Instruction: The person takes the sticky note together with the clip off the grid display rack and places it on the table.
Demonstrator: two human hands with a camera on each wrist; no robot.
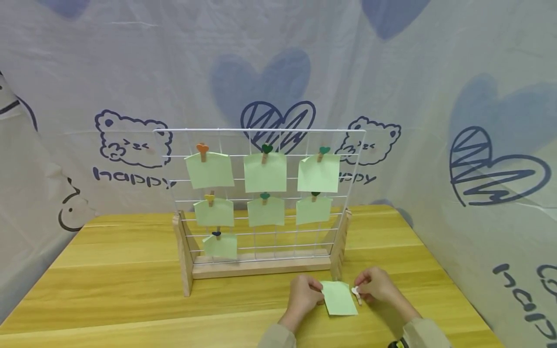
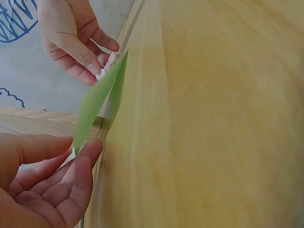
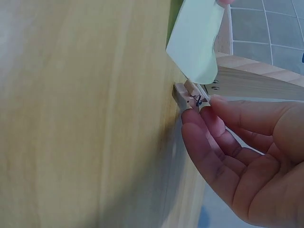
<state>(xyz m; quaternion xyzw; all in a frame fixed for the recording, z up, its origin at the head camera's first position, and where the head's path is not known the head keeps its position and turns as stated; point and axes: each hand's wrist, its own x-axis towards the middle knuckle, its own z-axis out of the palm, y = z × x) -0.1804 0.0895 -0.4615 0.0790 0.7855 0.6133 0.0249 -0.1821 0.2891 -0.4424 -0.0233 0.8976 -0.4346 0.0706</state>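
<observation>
A light green paper note [image 1: 340,299] is held just in front of the rack's right foot. My left hand [image 1: 303,296] pinches the note's left edge between thumb and fingers; the left wrist view shows the sheet [image 2: 95,107] slightly bent and tilted above the table. On the other side, my right hand [image 1: 377,286] pinches a small wooden clothespin [image 1: 357,294] topped by a white heart. In the right wrist view the clothespin [image 3: 191,94], its spring visible, is close to the note's corner; whether they touch I cannot tell.
A white wire grid [image 1: 261,130] stands on a wooden base [image 1: 261,268] behind the hands. Several green notes [image 1: 265,174] hang on it from clothespins with coloured hearts, the lowest note [image 1: 221,246] at lower left. A patterned cloth [image 1: 417,159] surrounds the wooden table [image 1: 109,290].
</observation>
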